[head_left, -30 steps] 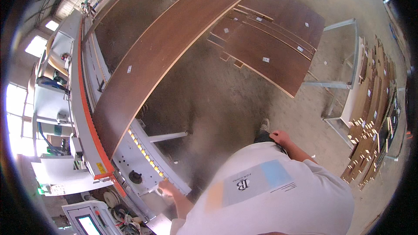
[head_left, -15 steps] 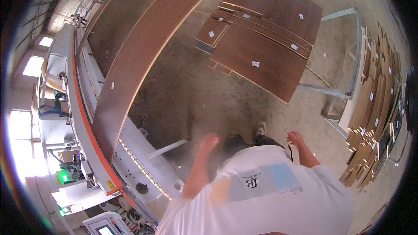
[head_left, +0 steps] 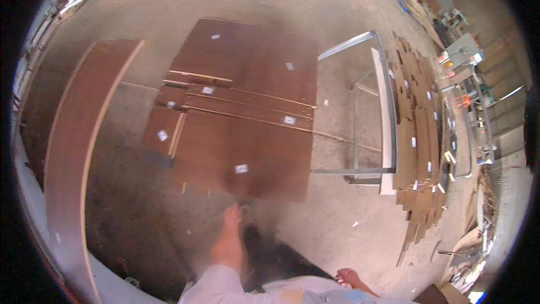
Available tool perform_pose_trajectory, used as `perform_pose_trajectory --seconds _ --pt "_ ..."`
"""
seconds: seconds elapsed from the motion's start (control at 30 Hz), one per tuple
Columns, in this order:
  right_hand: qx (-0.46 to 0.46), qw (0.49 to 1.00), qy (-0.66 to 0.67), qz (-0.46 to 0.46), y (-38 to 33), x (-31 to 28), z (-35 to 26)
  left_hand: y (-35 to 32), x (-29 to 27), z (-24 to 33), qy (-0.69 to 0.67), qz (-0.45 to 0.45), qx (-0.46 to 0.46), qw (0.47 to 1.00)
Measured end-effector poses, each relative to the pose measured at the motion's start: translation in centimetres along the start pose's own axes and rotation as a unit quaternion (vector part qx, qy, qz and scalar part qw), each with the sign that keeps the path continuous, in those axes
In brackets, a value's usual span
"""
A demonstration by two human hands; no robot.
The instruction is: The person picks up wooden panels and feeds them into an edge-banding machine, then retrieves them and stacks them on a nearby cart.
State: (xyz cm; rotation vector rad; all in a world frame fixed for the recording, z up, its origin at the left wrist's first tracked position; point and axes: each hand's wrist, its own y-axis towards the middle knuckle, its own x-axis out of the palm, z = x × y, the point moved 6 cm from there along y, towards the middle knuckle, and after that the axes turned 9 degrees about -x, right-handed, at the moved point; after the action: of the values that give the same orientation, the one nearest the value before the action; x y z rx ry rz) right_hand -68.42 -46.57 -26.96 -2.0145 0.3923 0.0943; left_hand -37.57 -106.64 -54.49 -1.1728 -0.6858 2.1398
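My left hand [head_left: 232, 214] reaches forward, just short of the near edge of a stack of dark brown boards [head_left: 264, 152]. Motion smears its fingers, and I cannot make out anything in it. My right hand [head_left: 349, 277] hangs low by my side, its fingers curled in, with nothing visible in them. Several boards of different sizes make up the stack, with small white labels on top. A long brown panel [head_left: 76, 157] with a pale edge lies on the left, apart from my hands.
Right of the stack stands a grey metal frame [head_left: 394, 118]. Beyond it lies a pile of narrow brown strips [head_left: 419, 152] with labels. Machinery and shelving [head_left: 467, 101] line the far right. Concrete floor [head_left: 332, 219] shows between the things.
My view has swung right, away from the white machine at the left. The board stack now lies straight ahead and nearer. My left hand has moved toward it; my right hand sits lower in view.
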Motion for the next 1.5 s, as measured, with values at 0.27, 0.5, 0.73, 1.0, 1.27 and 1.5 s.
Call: perform_pose_trajectory --seconds 0.27,0.5,0.73,1.0,1.27,1.5 --pt "-0.156 0.977 -0.131 0.061 -2.5 9.2 -6.2 3.9 -3.7 8.6 -0.556 0.1 -0.353 0.746" --pt "-0.016 0.997 0.064 0.048 0.7 11.1 -5.6 6.3 -0.5 2.7 -0.532 0.17 -0.305 0.771" --pt "0.094 0.95 0.296 0.025 3.3 12.6 -4.5 1.3 -2.5 4.2 -0.67 0.013 -0.324 0.668" --pt "0.021 0.958 0.271 -0.086 10.2 6.0 -8.0 -3.8 -9.8 10.0 -0.572 -0.052 -0.152 0.805" --pt "-0.001 0.862 0.503 0.063 11.7 -0.6 -24.4 -11.1 -15.5 14.4 -0.576 0.104 -0.064 0.808" --pt "0.025 0.898 0.402 -0.178 12.7 -1.2 -29.3 -31.4 -13.9 9.6 -0.578 0.184 -0.039 0.794"
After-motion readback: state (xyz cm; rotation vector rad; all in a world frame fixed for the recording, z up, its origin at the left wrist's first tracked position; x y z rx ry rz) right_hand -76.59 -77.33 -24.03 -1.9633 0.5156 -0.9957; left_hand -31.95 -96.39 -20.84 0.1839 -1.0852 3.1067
